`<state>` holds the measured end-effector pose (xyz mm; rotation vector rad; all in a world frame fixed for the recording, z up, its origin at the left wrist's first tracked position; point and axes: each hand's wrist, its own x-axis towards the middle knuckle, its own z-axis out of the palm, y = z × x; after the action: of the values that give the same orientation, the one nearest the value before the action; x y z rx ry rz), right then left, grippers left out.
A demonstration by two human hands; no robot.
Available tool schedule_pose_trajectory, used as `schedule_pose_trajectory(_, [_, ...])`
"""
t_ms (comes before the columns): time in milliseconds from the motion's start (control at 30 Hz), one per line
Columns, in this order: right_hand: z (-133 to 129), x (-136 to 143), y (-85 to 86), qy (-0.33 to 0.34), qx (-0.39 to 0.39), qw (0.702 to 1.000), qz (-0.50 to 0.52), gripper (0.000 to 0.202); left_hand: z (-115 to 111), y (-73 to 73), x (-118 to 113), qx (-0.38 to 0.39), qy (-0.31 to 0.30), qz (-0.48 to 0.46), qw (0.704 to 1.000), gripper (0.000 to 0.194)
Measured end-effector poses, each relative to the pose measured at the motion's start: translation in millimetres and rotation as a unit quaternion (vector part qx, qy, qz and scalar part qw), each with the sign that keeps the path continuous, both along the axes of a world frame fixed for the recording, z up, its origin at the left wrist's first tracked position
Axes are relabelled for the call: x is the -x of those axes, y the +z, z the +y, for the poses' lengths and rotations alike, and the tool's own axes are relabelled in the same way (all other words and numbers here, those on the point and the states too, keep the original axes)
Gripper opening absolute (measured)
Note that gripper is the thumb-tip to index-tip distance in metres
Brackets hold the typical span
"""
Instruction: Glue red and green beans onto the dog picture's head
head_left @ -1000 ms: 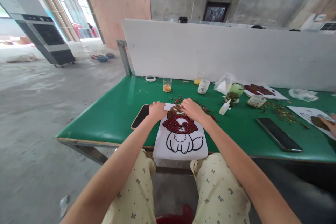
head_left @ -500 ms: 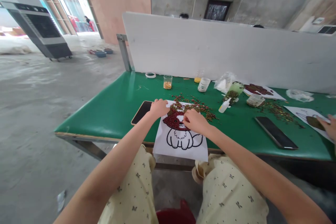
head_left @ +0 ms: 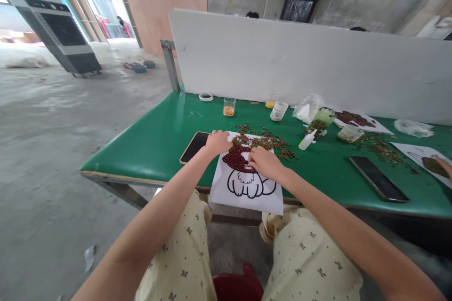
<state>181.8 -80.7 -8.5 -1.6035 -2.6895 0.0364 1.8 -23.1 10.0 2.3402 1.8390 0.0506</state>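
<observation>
Left hand [head_left: 218, 142] at drawing sheet [head_left: 247, 198]'s eleven o'clock edge, right hand [head_left: 265, 162] on its red-filled head — hands apart, finger closure unclear, sheet overhanging green surface [head_left: 148, 150]'s six o'clock edge

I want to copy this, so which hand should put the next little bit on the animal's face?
Probably the right hand: its fingers are over the animal's face. The left hand is at the upper left corner of the sheet, beside the phone, perhaps steadying it.

On the counter [head_left: 148, 143], the drawing sheet [head_left: 240, 200] lies between the phone [head_left: 192, 147] at left and the glue bottle [head_left: 307, 140] at right.
</observation>
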Motion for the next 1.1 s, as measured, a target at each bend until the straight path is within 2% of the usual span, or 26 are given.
schedule_pose_trajectory(267, [-4.4,6.2,5.0,-0.065,0.006,0.998,0.012,0.017,1.2,-1.6,0.7,0.001,0.001,0.005,1.000,0.047])
schedule_pose_trajectory(467, [1.7,1.3,6.8,-0.121,0.009,0.989,0.088,0.007,2.4,-2.6,0.4,0.001,0.000,0.006,1.000,0.049])
schedule_pose_trajectory(700, [9.0,-1.2,2.4,-0.085,0.052,0.982,0.161,0.004,-2.5,3.8,-1.2,0.019,0.002,0.008,1.000,0.051])
schedule_pose_trajectory(1100, [15.6,-1.9,-8.2,-0.069,0.072,0.984,0.150,0.008,-0.6,1.7,-0.7,0.026,-0.003,0.012,1.000,0.053])
